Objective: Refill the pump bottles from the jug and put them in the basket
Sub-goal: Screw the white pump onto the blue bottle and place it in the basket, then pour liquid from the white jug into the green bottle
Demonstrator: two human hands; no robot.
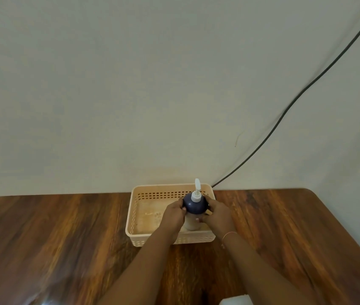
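a beige perforated plastic basket (140,213) is seen on a wooden table (53,234), set against the table's far edge below a pale wall (130,84). all positions are given relative to this basket.

a pump bottle (194,205) with a dark blue upper body, a pale lower part and a white pump head (197,191) is held upright inside the right half of the basket. the nozzle is pointed away from the person, toward the basket's far wall. whether the base is resting on the basket floor cannot be told, as it is hidden by the hands.

the left hand (173,215) is closed against the left side of the bottle, and the right hand (217,214) is closed against its right side, so the bottle is gripped between both. a thin bracelet (227,235) is noted on the right wrist, just over the basket's near rim.

the left half of the basket is seen with only faint marks on its floor. a black cable (295,102) is run down the wall to a point just behind the basket's far right corner. a white object (236,300), cut off by the frame and not identifiable, is recorded well nearer the person than the basket.
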